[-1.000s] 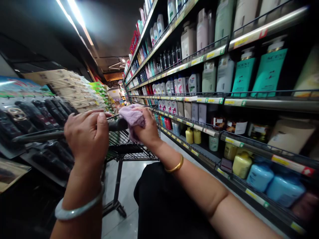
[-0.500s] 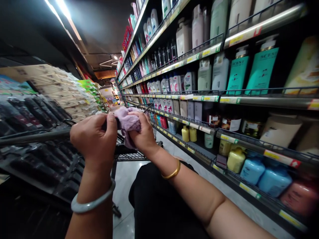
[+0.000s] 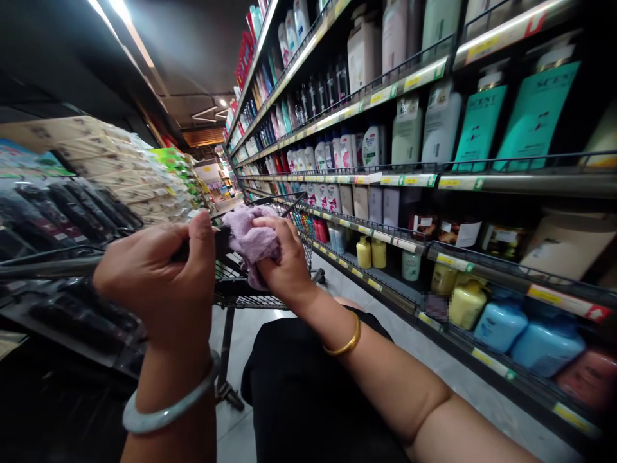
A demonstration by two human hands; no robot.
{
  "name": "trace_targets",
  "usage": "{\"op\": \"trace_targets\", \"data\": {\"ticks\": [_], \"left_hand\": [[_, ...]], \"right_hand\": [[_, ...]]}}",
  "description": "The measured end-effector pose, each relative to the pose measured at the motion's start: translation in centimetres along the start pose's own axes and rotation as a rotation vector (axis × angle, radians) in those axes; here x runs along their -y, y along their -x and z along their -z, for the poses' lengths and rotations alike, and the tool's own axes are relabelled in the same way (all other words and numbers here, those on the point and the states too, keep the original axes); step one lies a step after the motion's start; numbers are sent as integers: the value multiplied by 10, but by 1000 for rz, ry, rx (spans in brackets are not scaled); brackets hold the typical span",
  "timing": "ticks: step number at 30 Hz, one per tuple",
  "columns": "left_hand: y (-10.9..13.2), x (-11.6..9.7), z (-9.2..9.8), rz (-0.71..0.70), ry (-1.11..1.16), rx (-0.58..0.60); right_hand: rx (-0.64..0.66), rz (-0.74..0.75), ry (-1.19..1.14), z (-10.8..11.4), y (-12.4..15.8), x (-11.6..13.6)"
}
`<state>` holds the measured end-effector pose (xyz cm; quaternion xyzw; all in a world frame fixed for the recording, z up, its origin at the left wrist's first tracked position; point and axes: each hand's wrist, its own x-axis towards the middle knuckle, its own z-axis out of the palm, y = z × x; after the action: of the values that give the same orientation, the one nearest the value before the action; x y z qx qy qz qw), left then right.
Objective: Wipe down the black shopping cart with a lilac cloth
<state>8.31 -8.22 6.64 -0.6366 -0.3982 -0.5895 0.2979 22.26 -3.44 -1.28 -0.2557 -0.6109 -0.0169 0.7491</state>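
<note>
My left hand (image 3: 157, 270), with a pale bangle at the wrist, is closed around the dark handle (image 3: 222, 242) of a shopping cart. Bunched against that handle, just to the right, is a light purple cloth (image 3: 247, 236). My right hand (image 3: 288, 265) grips the cloth with bent fingers, a gold bracelet on its wrist. The cloth hides the part of the handle under it. Beyond both hands extends the cart's dark wire basket (image 3: 304, 225).
Shelves (image 3: 366, 179) of bottles run along the right side, with teal pump bottles (image 3: 537, 122) and blue bottles (image 3: 547, 341) closest. Packaged goods (image 3: 110, 170) are stacked on the left. A cart wheel (image 3: 230, 393) rests on the tiled floor below.
My left hand has shifted left, widening the gap to my right hand. The cloth and my right hand have moved slightly right. The shelves appear a little differently framed.
</note>
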Motion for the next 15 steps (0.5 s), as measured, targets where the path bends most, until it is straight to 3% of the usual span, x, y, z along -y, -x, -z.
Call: {"op": "trace_targets", "data": {"ticks": [6, 10, 13, 15], "left_hand": [[6, -9, 9, -52, 43, -41], [10, -10, 17, -35, 63, -67], [13, -11, 23, 6, 95, -78], [18, -9, 28, 43, 99, 20]], "right_hand": [[-12, 16, -21, 7, 7, -10], [-90, -71, 20, 7, 18, -21], [-127, -86, 42, 8, 21, -12], [-111, -43, 52, 10, 20, 2]]}}
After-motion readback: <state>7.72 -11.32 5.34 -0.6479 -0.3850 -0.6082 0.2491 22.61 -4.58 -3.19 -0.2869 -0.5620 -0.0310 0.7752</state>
